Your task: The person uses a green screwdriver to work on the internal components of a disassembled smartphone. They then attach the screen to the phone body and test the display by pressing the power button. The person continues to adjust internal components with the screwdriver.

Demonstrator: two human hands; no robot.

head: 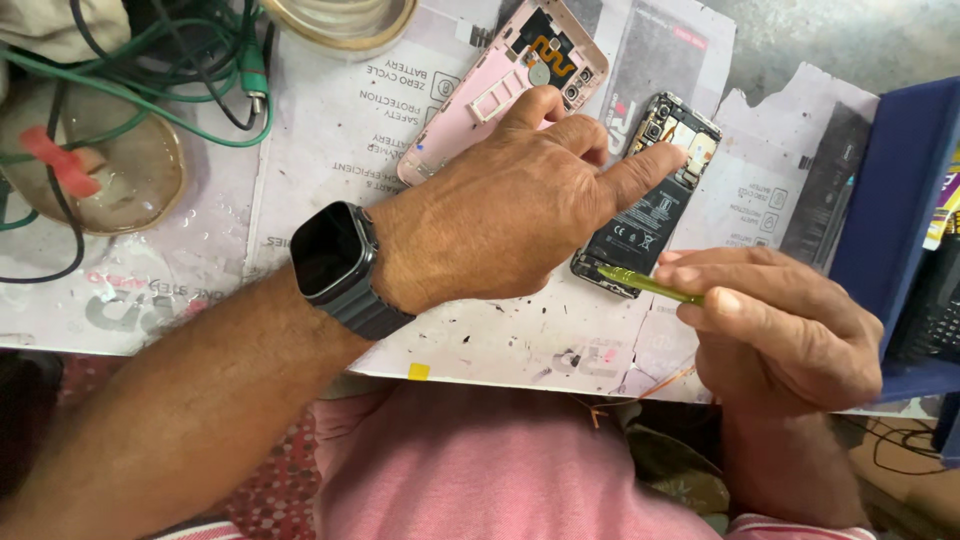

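The left hand (500, 220) lies flat, fingers spread, its forefinger pressing the opened phone (645, 210). The right hand (780, 325) pinches a green tool (648, 285), tip beside the phone's lower end.

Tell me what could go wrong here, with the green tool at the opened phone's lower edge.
The green tool in the right hand touches the opened phone near its battery; a slip might gouge it. The left hand pins the phone with one fingertip only, so it could skid. The pink back cover under the left hand could get knocked.
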